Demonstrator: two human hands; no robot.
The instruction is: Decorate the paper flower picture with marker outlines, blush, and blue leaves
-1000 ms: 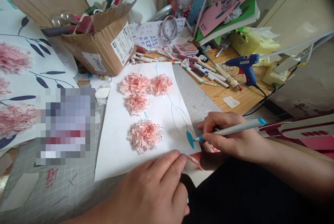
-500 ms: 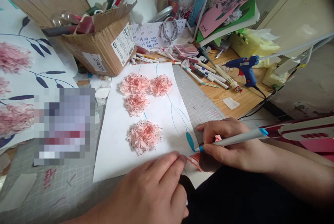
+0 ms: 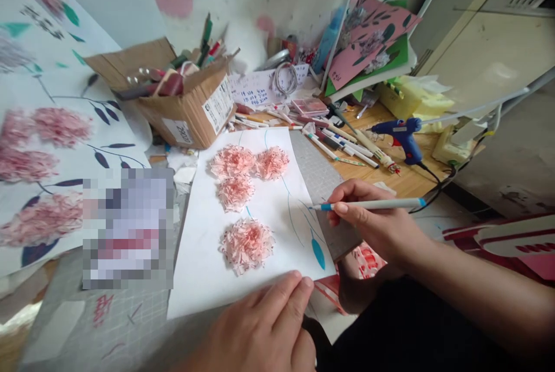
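My right hand [image 3: 368,210] grips a white felt-tip marker [image 3: 381,204] with blue ends. Its tip hovers at or just touches the right side of a white sheet of paper [image 3: 203,279]; contact is hard to make out. Thin blue curved stems run there, with one filled blue leaf [image 3: 318,253] near the lower right corner. Along the sheet's bottom edge lies my left hand [image 3: 264,326], index and middle fingers stretched flat on it, the other fingers partly hidden. Several pink ruffled paper flowers sit on the sheet, the lowest flower [image 3: 247,246] apart from the others.
A grey cutting mat [image 3: 143,326] lies under the sheet. Behind stand a cardboard box [image 3: 173,111] of tools and scattered pens [image 3: 342,140]. A blue glue gun [image 3: 401,135] rests on the right. Flower artwork [image 3: 125,106] leans at left, beside a blurred-out object [image 3: 130,227].
My right hand has lifted the marker from the blue leaf's lower end and moved it up to the thin stem lines above. My left hand stays on the bottom edge; the view has shifted.
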